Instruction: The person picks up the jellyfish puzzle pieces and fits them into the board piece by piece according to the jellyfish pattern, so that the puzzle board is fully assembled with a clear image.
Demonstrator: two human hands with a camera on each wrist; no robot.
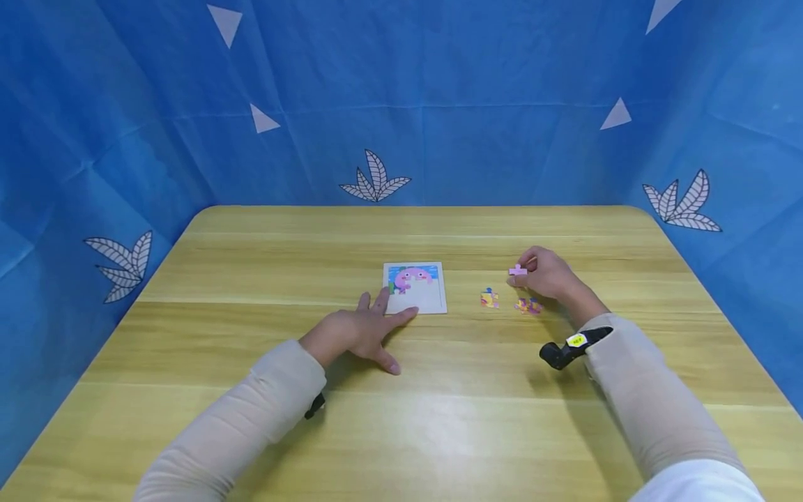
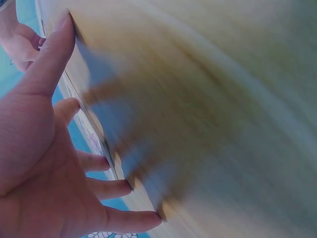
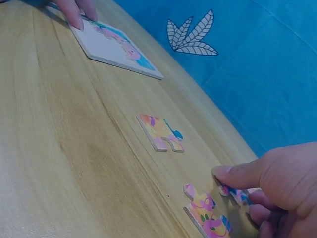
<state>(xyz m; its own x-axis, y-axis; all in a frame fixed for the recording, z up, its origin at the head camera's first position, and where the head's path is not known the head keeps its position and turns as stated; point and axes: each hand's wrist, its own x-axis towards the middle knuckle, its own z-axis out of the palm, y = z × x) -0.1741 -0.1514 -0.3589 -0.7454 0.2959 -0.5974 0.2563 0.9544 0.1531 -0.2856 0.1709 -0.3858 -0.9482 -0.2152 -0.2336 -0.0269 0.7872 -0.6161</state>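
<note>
My left hand (image 1: 360, 333) is spread flat with straight fingers. Its fingertips touch the lower left edge of a square white puzzle tray (image 1: 429, 298). Inside the tray's upper part is a partial picture with a pink face on blue. At the right, my right hand (image 1: 544, 275) pinches a pink jigsaw piece (image 1: 518, 270) between thumb and fingers. Below that hand lie yellow and pink jigsaw pieces (image 1: 528, 305), close together. Between tray and right hand rests another jigsaw piece (image 1: 490, 299). In the right wrist view, fingers partly cover a piece with blue (image 3: 236, 194).
The wooden table (image 1: 439, 411) extends around both hands. Blue cloth (image 1: 426, 84) printed with leaves and triangles hangs behind and beside it. A black wrist strap (image 1: 567, 350) is on the right sleeve.
</note>
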